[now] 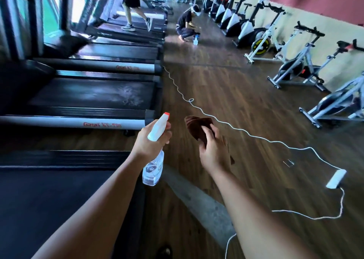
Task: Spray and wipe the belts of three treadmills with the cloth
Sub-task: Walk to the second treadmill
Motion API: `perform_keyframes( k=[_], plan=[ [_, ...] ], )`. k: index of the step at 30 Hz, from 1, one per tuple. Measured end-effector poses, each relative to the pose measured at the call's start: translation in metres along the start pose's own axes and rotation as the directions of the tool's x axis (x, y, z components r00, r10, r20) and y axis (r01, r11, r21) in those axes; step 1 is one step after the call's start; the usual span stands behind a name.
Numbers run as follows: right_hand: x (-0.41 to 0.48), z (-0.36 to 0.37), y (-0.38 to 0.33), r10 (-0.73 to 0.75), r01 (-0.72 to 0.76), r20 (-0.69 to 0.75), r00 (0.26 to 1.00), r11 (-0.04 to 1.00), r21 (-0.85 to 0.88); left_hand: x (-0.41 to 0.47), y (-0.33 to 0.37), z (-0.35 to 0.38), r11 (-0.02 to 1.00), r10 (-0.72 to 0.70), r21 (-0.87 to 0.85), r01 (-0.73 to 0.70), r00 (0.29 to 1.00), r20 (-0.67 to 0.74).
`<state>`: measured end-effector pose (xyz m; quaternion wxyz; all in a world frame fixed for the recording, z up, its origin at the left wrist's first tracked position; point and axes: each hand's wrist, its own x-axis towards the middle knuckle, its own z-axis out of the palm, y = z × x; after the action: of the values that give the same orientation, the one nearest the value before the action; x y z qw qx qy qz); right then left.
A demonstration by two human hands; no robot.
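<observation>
My left hand (151, 140) grips the spray bottle (154, 170), my right hand (213, 150) holds the brown cloth (197, 124), and I could trip on the white cord (246, 133) beside the treadmill (88, 95).

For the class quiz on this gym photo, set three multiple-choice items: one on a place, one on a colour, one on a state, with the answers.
1. Where does the white power strip lie? A on a treadmill belt; B on the wooden floor; C on a bike saddle.
2. What colour is the cloth in the right hand? A white; B blue; C brown.
3. What is the left hand doing? A gripping the spray bottle; B hanging empty; C pressing a belt.
Answers: 1 B, it rests on the boards; 2 C, its folds are dark brown; 3 A, fingers wrap the bottle's neck.
</observation>
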<state>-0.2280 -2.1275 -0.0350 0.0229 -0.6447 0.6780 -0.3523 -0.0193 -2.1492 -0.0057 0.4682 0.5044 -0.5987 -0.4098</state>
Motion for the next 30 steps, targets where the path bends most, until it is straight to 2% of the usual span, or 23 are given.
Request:
perform_keyframes(
  k=[9,18,23,30],
  plan=[
    [0.112,0.082,-0.025,-0.173,0.168,0.036,0.984,0.980,0.103,0.085,-0.023,-0.049,0.999,-0.020,0.036,0.027,0.984,-0.179],
    [0.231,0.150,-0.052,-0.269,0.258,0.060,0.961,0.955,0.147,0.199,-0.037,-0.092,0.999,-0.021,0.033,0.033,0.954,-0.299],
    [0.291,0.182,-0.053,-0.335,0.322,0.070,0.940,0.935,0.147,0.253,-0.050,-0.096,0.998,-0.061,-0.024,0.056,0.920,-0.386],
    [0.389,0.245,-0.043,-0.462,0.427,0.152,0.874,0.878,0.215,0.336,-0.072,-0.085,0.998,-0.053,0.005,0.065,0.854,-0.517]
  ],
)
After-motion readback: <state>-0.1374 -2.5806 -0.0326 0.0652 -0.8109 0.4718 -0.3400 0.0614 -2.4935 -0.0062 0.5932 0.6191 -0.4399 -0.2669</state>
